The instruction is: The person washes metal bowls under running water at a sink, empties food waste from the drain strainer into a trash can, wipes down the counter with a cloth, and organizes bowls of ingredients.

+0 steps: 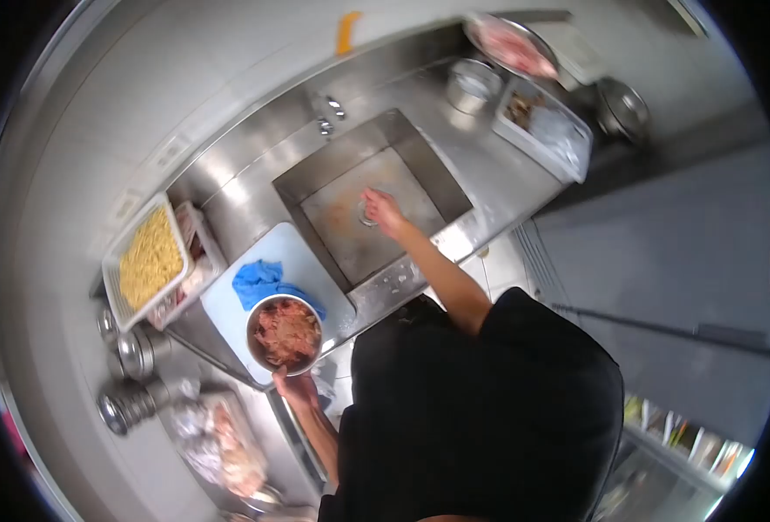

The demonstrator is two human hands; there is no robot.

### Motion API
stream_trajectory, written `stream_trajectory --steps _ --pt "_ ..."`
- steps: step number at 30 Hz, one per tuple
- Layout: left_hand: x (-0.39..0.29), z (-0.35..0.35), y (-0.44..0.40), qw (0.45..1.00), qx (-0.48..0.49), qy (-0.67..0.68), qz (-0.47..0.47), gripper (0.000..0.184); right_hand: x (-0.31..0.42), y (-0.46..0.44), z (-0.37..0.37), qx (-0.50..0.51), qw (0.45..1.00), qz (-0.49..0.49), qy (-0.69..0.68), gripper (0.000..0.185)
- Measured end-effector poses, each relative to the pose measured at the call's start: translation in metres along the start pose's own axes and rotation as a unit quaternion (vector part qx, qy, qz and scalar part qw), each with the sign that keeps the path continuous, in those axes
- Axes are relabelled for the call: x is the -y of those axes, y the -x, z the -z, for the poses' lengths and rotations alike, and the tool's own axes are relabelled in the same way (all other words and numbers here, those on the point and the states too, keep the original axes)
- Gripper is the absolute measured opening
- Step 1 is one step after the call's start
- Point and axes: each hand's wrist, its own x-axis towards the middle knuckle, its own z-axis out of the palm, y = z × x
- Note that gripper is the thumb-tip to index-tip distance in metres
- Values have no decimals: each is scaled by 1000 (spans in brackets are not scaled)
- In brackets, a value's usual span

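My left hand (pixel 294 385) grips the near rim of a round metal bowl (pixel 251 337), its thumb at the edge. Raw, reddish chopped meat (pixel 287 334) fills the bowl. Under it lies a pale blue cutting board (pixel 225 294), with a crumpled blue cloth (pixel 258 280) beside the bowl. Over the steel sink (pixel 350 252) my right hand (pixel 384 212) reaches out above the drain, fingers curled together. Whether anything small is in them I cannot make out.
A faucet (pixel 327 115) stands behind the sink. Left are a white basket (pixel 114 287) of yellow pieces and a tray of meat. Right are a metal pot (pixel 473 85), a white bin (pixel 537 151) and a bowl of meat (pixel 511 45). Grey cabinet doors (pixel 663 235) stand at right.
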Motion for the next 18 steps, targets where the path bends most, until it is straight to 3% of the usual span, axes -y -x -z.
stream_trajectory --steps 2,5,7,8,11,12,15,18 --pt "2 22 -18 998 40 -34 28 63 12 79 42 39 999 -5 17 28" --pt "16 2 -43 981 113 -99 126 61 18 184 58 40 957 1 286 27" --pt "42 -41 -51 956 209 -140 150 79 9 239 50 52 969 -25 239 29" --pt "56 -66 -46 943 244 -168 151 80 13 267 48 69 979 -37 191 25" --pt "97 -145 1 893 341 -249 158 83 14 347 45 -20 999 26 -30 22" --pt "115 -157 18 876 370 -259 169 84 11 371 51 -65 992 70 -83 18" --pt "179 -181 73 814 461 -280 213 84 -16 434 102 -241 955 163 -57 18" --pt "244 -195 145 718 574 -284 272 85 -37 516 152 -335 898 223 -177 20"
